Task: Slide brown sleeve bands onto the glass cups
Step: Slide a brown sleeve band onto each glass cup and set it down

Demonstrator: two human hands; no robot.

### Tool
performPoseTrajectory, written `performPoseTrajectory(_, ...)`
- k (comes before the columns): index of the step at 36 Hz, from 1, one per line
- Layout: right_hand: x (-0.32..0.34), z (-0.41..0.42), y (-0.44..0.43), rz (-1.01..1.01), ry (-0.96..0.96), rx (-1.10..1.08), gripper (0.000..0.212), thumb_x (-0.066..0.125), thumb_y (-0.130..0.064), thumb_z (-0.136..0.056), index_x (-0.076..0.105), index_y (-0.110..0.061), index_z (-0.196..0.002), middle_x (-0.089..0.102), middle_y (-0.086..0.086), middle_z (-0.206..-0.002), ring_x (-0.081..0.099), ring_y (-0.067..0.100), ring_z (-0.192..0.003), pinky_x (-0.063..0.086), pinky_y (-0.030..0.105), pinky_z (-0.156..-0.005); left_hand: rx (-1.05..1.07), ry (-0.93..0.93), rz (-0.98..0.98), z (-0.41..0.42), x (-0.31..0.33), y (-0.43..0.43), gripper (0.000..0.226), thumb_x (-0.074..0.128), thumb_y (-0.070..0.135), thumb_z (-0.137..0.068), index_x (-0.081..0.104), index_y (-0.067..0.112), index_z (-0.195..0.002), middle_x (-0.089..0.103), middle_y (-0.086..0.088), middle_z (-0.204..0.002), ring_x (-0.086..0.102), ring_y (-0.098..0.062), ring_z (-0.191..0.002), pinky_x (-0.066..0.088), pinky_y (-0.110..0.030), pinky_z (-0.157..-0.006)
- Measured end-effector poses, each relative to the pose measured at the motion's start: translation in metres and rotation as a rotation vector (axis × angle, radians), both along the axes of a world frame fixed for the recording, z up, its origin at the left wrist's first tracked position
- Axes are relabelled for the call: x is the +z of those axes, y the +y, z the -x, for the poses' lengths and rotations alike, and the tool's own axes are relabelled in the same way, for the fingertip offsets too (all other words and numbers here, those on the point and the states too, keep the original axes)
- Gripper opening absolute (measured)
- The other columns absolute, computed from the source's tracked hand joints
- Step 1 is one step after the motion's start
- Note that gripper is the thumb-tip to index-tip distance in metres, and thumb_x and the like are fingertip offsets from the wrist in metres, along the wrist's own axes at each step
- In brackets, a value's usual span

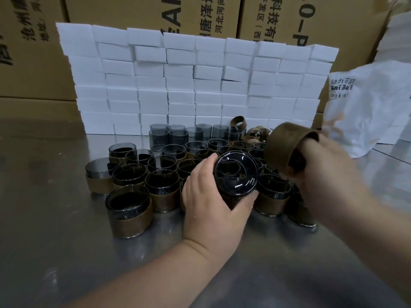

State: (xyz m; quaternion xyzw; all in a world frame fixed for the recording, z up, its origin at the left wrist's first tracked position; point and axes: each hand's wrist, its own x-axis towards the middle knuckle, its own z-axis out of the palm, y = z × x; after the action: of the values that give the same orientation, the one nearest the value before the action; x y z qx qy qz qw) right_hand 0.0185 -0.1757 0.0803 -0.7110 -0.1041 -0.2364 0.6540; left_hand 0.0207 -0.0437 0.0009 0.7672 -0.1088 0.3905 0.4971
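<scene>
Left hand (213,203): grip closed round a smoky dark glass cup (235,172), fingers and thumb wrapped on its cylindrical wall. The cup is lifted off the tabletop (55,218) and tipped on its side, one round end facing the camera, glossy with curved highlights. Can't tell whether that end is the mouth or the base.

Right hand (322,170): grip holds a brown sleeve band (282,141), a matte, leather-like loop, with fingers hooked inside and spreading it into a rough oval. The band sits just right of the cup's upper edge, near it; blur hides whether they touch.

Tabletop is brushed metal, dull reflective. At its middle stands a dense cluster of finished cups (131,210), short smoky glass cylinders, each with a brown band round the lower half and the clear rim showing above. Behind them, toward the far edge, are bare cups (178,134), taller-looking, grey translucent, some stacked. Loose bands (255,132) lie curled in a heap at the far right of the cluster.

A wall of white foam blocks (178,81), rectangular and brick-stacked, runs along the far edge. Printed cardboard boxes (33,52) stand behind it. A crinkled white plastic bag (367,107) is at the right edge.
</scene>
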Motion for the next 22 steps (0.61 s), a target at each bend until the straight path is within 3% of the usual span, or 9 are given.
performPoseTrajectory(3,-0.016,0.011,0.014,-0.101,0.066,0.075,0.024,0.052,-0.017,-0.092,0.073,-0.021,-0.084,0.073,-0.004,-0.075,0.067,0.005,-0.065,0.046,0.014,-0.049,0.022,-0.036,0.011,0.001,0.001,-0.001,0.082,0.070,0.042,-0.066,0.039,0.011,-0.134,0.034,0.010,-0.122,0.031,-0.002,-0.117,0.030,-0.037,-0.105)
performPoseTrajectory(5,-0.023,0.014,0.021,-0.102,0.043,0.100,0.030,0.050,-0.011,-0.091,0.075,-0.026,-0.082,0.074,-0.004,-0.078,0.068,0.004,-0.071,0.047,0.013,-0.052,0.025,-0.073,-0.009,0.001,0.001,-0.001,0.080,0.063,0.046,-0.067,0.037,0.011,-0.134,0.033,0.008,-0.124,0.027,0.000,-0.118,0.027,-0.035,-0.104)
performPoseTrajectory(8,-0.032,0.015,0.021,-0.108,0.058,0.135,0.039,0.052,-0.004,-0.088,0.074,-0.036,-0.087,0.074,-0.009,-0.090,0.067,0.002,-0.089,0.053,0.014,-0.069,0.010,-0.102,-0.049,0.002,0.000,0.000,0.077,0.067,0.038,-0.068,0.027,0.023,-0.132,0.032,0.007,-0.128,0.027,-0.003,-0.123,0.026,-0.035,-0.105)
performPoseTrajectory(10,-0.039,0.015,0.018,-0.100,0.078,0.138,0.037,0.053,-0.001,-0.089,0.073,-0.032,-0.093,0.072,-0.014,-0.096,0.066,0.001,-0.096,0.052,0.015,-0.078,0.007,-0.114,-0.071,0.002,0.000,0.001,0.078,0.070,0.033,-0.067,0.025,0.026,-0.130,0.031,0.007,-0.129,0.029,-0.008,-0.125,0.025,-0.034,-0.107)
performPoseTrajectory(14,-0.048,0.021,0.014,-0.071,0.084,0.121,0.040,0.051,0.005,-0.088,0.070,-0.028,-0.099,0.069,-0.026,-0.092,0.063,-0.008,-0.091,0.049,0.008,-0.067,0.009,-0.164,-0.126,0.002,-0.001,0.000,0.078,0.071,0.027,-0.067,0.026,0.022,-0.131,0.029,0.003,-0.129,0.029,-0.014,-0.125,0.022,-0.029,-0.108)
performPoseTrajectory(17,-0.053,0.024,0.015,-0.015,0.042,0.072,0.047,0.048,0.002,-0.090,0.063,-0.042,-0.098,0.067,-0.025,-0.101,0.058,-0.014,-0.097,0.048,0.007,-0.076,-0.002,-0.201,-0.174,0.003,-0.002,0.000,0.080,0.074,0.015,-0.066,0.027,0.021,-0.132,0.029,0.000,-0.130,0.029,-0.017,-0.126,0.023,-0.032,-0.107)
performPoseTrajectory(22,-0.053,0.027,0.017,-0.049,0.056,0.090,0.044,0.046,-0.006,-0.092,0.059,-0.048,-0.095,0.056,-0.045,-0.098,0.051,-0.025,-0.096,0.041,-0.002,-0.075,-0.029,-0.237,-0.221,0.007,0.000,0.001,0.067,0.058,0.028,-0.074,0.028,0.018,-0.133,0.029,-0.001,-0.132,0.029,-0.015,-0.128,0.022,-0.027,-0.110)
